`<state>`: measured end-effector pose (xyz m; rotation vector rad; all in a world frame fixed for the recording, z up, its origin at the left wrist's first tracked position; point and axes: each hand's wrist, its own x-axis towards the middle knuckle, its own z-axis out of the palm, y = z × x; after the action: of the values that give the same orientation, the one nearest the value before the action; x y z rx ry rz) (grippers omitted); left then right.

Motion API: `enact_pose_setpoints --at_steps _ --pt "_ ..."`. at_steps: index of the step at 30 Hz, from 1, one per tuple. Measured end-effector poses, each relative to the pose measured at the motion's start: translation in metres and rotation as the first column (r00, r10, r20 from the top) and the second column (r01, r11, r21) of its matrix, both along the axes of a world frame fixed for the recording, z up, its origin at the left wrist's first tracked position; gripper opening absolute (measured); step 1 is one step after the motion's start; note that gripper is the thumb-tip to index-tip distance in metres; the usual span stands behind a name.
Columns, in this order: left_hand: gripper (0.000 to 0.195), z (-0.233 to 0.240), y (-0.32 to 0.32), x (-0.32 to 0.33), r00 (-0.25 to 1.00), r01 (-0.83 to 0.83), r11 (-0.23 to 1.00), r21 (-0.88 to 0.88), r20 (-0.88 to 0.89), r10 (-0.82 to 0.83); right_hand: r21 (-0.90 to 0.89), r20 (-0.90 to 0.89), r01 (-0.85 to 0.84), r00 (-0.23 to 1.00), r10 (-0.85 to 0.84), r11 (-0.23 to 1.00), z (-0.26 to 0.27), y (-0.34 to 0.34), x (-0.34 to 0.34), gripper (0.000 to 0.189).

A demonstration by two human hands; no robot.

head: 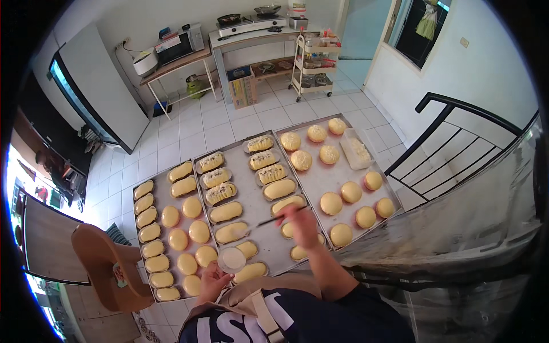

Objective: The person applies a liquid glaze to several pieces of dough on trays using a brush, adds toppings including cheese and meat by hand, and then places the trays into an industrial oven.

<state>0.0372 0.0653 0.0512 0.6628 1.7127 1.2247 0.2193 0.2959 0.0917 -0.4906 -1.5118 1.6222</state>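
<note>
My right hand [297, 224] grips a thin dark-handled brush [268, 221] above the middle metal tray [253, 210]. The brush's pale tip is at an elongated bun [231, 232] in the left column; whether it touches is blurred. Near the tray's lower left edge, my left hand [215, 276] holds a small round clear cup [231, 260] with pale contents. Several glossy yellow buns stand in paper liners in two columns here. Those towards the far end, such as one scored bun [221, 194], bear white and dark topping.
The left tray [165, 253] holds oval and round buns. On the right tray [315, 188] are round buns, some topped with shreds, and a plastic container of pale shreds [357, 150]. A brown plastic chair [96, 261] stands left; a black metal railing [441, 128] rises right.
</note>
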Motion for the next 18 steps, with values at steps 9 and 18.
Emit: enact_pose_setpoints --at_steps 9,18 --pt "0.029 -0.013 -0.019 -0.002 0.997 0.041 0.993 0.107 0.068 -0.049 0.663 0.413 -0.326 0.91 0.034 0.673 0.023 -0.075 -0.037 0.009" --pt "0.028 -0.019 -0.031 -0.01 0.995 0.066 0.982 0.178 0.059 -0.077 0.721 0.367 -0.325 0.928 0.062 0.612 0.049 -0.089 -0.029 0.007"
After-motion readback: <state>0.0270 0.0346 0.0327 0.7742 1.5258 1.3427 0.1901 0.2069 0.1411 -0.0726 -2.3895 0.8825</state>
